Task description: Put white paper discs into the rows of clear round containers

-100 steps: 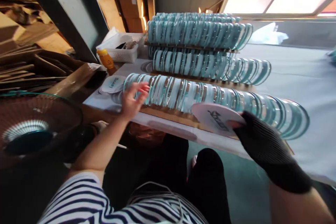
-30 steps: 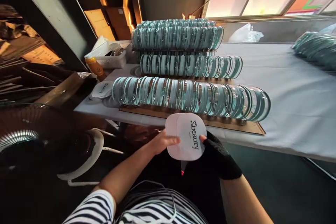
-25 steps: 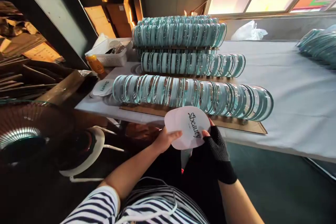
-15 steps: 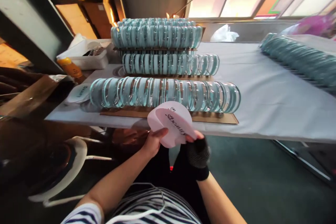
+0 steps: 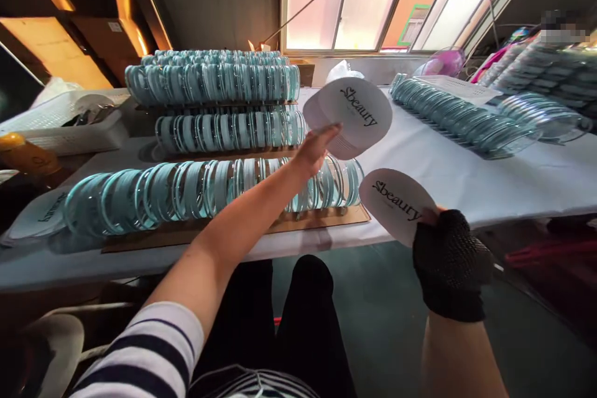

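My bare left hand (image 5: 313, 150) is closed on a stack of rounded white cards (image 5: 351, 113) printed with "beauty", its thumb on the top card. It reaches over the right part of the front row of clear, pale blue-banded rings (image 5: 205, 189). In my right hand (image 5: 450, 255), which wears a black fingerless glove, a single rounded white card (image 5: 394, 202) with the same print is pinched at its right edge. That card hangs past the table's front edge, apart from the stack. The ring row stands on a brown cardboard strip (image 5: 233, 235).
More rows of ring-shaped pieces (image 5: 212, 84) stand behind. Another long row (image 5: 461, 113) lies at the right. A white basket (image 5: 93, 130), an orange bottle (image 5: 28, 152) and more printed cards (image 5: 40, 217) are at the left. A chair (image 5: 65, 329) stands below left.
Both hands were together at the front row. They have parted: the left moved forward and right with the stack, the right moved right with one card. The view has swung right.
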`<state>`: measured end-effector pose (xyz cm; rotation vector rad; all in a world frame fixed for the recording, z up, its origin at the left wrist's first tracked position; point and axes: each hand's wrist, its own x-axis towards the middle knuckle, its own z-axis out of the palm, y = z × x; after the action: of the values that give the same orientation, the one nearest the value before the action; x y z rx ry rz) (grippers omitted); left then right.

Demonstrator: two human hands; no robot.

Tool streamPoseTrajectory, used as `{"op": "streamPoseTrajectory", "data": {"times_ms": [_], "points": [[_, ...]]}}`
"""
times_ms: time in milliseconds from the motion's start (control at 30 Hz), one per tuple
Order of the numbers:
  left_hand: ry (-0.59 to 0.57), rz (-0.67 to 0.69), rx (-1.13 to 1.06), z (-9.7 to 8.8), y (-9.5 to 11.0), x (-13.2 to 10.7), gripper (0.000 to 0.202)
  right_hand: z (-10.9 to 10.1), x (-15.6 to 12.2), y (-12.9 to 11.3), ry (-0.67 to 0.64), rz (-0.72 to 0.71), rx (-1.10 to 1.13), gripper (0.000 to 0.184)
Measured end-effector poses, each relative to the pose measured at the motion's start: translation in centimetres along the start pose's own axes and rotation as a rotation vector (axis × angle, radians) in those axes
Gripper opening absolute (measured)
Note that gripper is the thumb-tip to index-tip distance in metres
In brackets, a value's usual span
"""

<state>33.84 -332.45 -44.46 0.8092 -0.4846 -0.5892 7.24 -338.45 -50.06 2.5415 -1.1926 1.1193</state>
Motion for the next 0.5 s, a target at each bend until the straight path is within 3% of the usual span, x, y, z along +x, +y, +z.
{"op": "streamPoseTrajectory", "data": {"times_ms": [100,167,267,367,500], "points": [[0.026,-0.139,0.077,0.7,-2.3,2.5,0.014,0.8,1.6,-1.4,-0.134,-0.035,-0.051,0.033],[0.092,-0.215,0.112,0.4,-2.9,2.6,0.016,2.2,3.1,-2.8,-0.265,-0.031,-0.080,0.035],[0.113,-0.215,0.101,-0.1,-2.8,2.1,0.025,5.0,4.6,-4.9,-0.431,-0.063,-0.083,0.036],[0.098,-0.184,0.085,0.2,-2.6,1.8,0.022,6.3,4.9,-5.5,-0.459,-0.082,-0.022,0.037],[0.149,-0.221,0.127,0.6,-2.5,1.8,0.018,5.7,4.5,-4.8,-0.450,0.061,0.082,0.031]]}}
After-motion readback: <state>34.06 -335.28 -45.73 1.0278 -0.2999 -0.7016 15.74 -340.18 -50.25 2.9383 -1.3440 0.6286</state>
